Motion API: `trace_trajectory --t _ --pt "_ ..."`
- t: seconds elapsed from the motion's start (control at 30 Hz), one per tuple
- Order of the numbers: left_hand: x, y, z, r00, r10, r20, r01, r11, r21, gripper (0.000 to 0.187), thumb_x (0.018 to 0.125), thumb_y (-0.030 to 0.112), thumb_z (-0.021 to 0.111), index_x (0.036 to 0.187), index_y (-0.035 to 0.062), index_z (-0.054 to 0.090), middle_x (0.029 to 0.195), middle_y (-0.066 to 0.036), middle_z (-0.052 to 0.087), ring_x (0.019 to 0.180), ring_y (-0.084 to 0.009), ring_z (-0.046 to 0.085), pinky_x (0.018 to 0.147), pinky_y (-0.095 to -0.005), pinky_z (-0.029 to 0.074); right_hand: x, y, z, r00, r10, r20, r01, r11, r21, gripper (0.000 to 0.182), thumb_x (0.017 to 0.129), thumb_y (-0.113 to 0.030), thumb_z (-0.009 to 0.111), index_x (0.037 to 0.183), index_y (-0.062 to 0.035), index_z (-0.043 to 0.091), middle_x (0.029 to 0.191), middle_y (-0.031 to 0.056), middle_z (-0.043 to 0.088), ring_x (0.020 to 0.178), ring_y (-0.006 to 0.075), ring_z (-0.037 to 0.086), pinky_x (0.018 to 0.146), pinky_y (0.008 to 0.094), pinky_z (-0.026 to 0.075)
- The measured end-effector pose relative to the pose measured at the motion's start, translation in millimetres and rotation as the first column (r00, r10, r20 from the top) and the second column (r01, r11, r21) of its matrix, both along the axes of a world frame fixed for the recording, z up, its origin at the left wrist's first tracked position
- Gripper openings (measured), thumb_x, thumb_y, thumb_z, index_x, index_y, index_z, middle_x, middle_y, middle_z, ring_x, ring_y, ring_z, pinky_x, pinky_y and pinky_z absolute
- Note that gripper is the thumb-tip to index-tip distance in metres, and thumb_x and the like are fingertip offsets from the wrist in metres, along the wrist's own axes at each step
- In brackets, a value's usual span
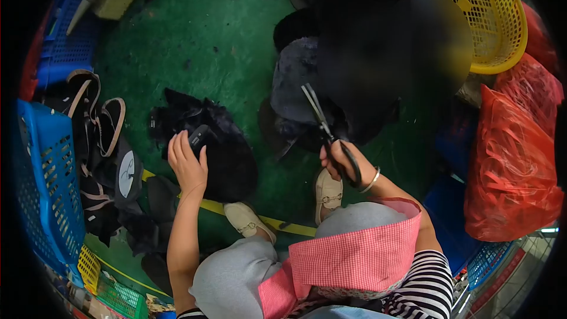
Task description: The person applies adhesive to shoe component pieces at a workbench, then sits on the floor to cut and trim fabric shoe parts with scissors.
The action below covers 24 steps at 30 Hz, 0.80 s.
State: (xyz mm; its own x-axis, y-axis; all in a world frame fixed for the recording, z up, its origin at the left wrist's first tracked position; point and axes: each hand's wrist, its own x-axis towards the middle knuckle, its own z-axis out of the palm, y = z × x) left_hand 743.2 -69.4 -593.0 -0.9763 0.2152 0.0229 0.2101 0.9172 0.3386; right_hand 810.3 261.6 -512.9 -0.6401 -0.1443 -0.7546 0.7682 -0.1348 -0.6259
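My right hand [341,162] is closed around the black handles of a pair of scissors [319,112]. Their metal blades point up and away, tips slightly apart, in front of a large dark heap of fuzzy pieces [295,77]. On the left, my left hand [189,162] pinches a small black piece with white print [199,137] between thumb and fingers. That hand is just over a pile of black furry material [227,159] on the floor. Some of what it grips is hidden beneath the fingers.
Green floor [207,41] with scraps and a yellow line surrounds my shoes [248,221]. Black straps and pieces [97,124] lie left beside a blue basket [53,183]. At right are a yellow basket [520,29] and a red plastic bag [511,171]. The upper-right middle is blurred.
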Motion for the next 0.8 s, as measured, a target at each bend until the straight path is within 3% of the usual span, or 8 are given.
trace_trajectory --t 0.03,0.1,0.23,0.33,0.37,0.4,0.53,0.8 --pt "-12 12 7 0.975 -0.155 -0.163 0.154 0.988 -0.019 0.042 0.079 0.012 0.064 0.117 0.0009 0.050 0.119 -0.016 0.051 0.114 -0.0330 0.046 0.094 -0.0397 0.038 3 10 -2 0.997 -0.053 0.050 0.054 0.998 -0.022 0.054 0.092 -0.055 0.038 0.084 -0.0028 0.050 0.064 0.0018 0.049 0.048 0.0078 0.044 0.045 0.0205 0.038" --pt "-40 58 21 0.914 -0.397 -0.087 0.406 0.897 0.174 0.044 0.077 0.010 0.064 0.117 0.0009 0.049 0.117 -0.014 0.052 0.112 -0.0317 0.048 0.093 -0.0407 0.039 10 27 -5 0.991 -0.116 0.064 0.117 0.993 -0.019 0.063 0.090 -0.063 0.031 0.083 -0.0033 0.050 0.066 0.0025 0.050 0.049 0.0081 0.045 0.044 0.0212 0.038" --pt "-91 178 42 0.778 -0.603 -0.178 0.617 0.680 0.396 0.050 0.073 0.012 0.068 0.118 0.0016 0.049 0.118 -0.013 0.052 0.113 -0.0295 0.045 0.094 -0.0396 0.038 3 48 0 0.982 -0.186 0.038 0.188 0.982 -0.038 0.065 0.089 -0.065 0.030 0.084 -0.0030 0.051 0.068 0.0034 0.051 0.049 0.0090 0.046 0.045 0.0215 0.038" --pt "-109 230 17 0.760 -0.616 -0.206 0.641 0.659 0.394 0.042 0.071 0.012 0.070 0.110 0.0038 0.056 0.109 -0.010 0.057 0.109 -0.0292 0.047 0.093 -0.0396 0.036 -27 68 12 0.998 0.060 0.017 -0.062 0.936 0.347 0.062 0.092 -0.059 0.030 0.087 -0.0023 0.053 0.071 0.0035 0.053 0.050 0.0098 0.047 0.046 0.0225 0.037" --pt "-110 237 11 0.758 -0.651 -0.048 0.622 0.699 0.352 0.037 0.070 0.013 0.071 0.104 0.0046 0.058 0.103 -0.008 0.058 0.105 -0.0283 0.047 0.089 -0.0392 0.037 -32 79 6 0.997 0.077 0.015 -0.076 0.911 0.405 0.057 0.091 -0.057 0.039 0.085 -0.0026 0.054 0.070 0.0031 0.053 0.051 0.0094 0.047 0.046 0.0221 0.037" --pt "-109 244 6 0.740 -0.662 0.115 0.609 0.733 0.303 0.033 0.069 0.014 0.072 0.098 0.0054 0.060 0.096 -0.006 0.059 0.101 -0.0273 0.048 0.086 -0.0388 0.037 -39 88 7 0.997 0.070 0.014 -0.070 0.911 0.407 0.057 0.091 -0.057 0.039 0.085 -0.0026 0.054 0.070 0.0031 0.053 0.051 0.0094 0.047 0.046 0.0221 0.037" --pt "-75 213 -1 0.754 -0.608 -0.249 0.657 0.695 0.291 0.007 0.072 0.009 0.065 0.075 0.0071 0.059 0.075 -0.001 0.056 0.090 -0.0211 0.049 0.078 -0.0341 0.037 -54 119 4 0.907 0.347 0.238 -0.416 0.824 0.385 0.055 0.087 -0.058 0.048 0.083 -0.0034 0.054 0.069 0.0028 0.052 0.052 0.0088 0.046 0.047 0.0222 0.039" --pt "-62 181 5 0.805 -0.530 -0.267 0.592 0.755 0.283 0.013 0.072 0.006 0.062 0.085 0.0076 0.065 0.074 0.001 0.054 0.086 -0.0195 0.048 0.074 -0.0334 0.035 -72 111 25 0.712 0.633 0.304 -0.701 0.614 0.363 0.059 0.086 -0.061 0.046 0.081 -0.0033 0.053 0.062 0.0013 0.049 0.055 0.0101 0.049 0.050 0.0242 0.042"
